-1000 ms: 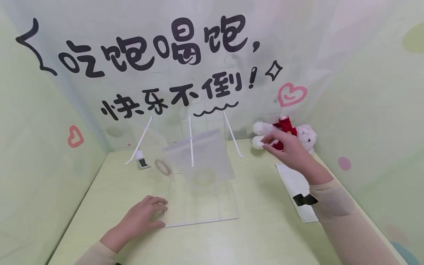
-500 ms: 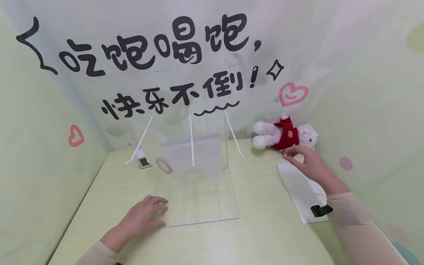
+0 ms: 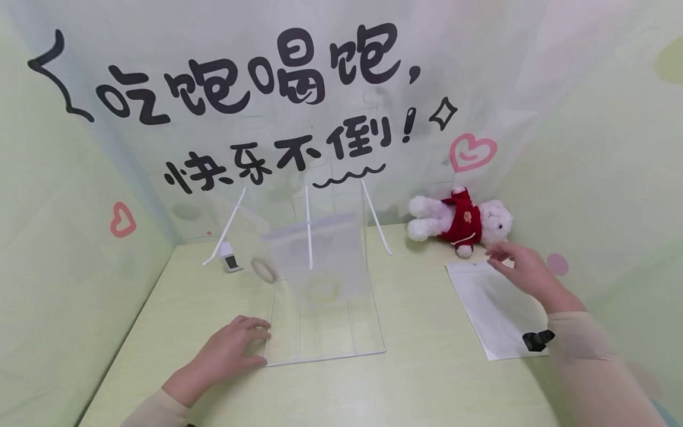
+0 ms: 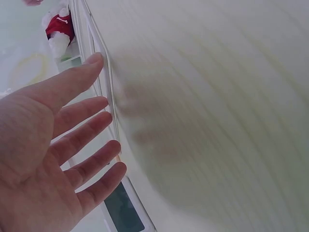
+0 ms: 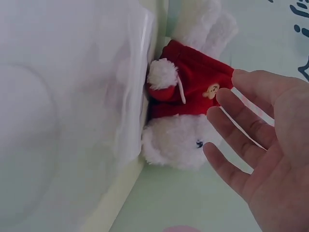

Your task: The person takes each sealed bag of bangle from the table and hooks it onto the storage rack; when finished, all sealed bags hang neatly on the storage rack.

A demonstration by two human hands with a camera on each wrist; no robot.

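Observation:
My left hand rests on the table, its extended fingertips at the left side of a white wire rack's base. In the left wrist view the fingers are spread along the wire. A clear zip bag with a yellowish ring hangs from the rack's middle hook; another bag with a pinkish ring hangs on the left hook. My right hand hovers with nothing held over the top end of a flat zip bag, whose faint round outline shows in the right wrist view.
A white plush toy in a red top lies on its side at the back right, just beyond the flat bag. The rack's right hook bears nothing. A small white device with a dark face stands at the back left. Walls surround the table.
My right hand has moved right and toward me, from in front of the plush toy to the flat bag's top. The hanging bag with the yellowish ring swings. My left hand has stayed put.

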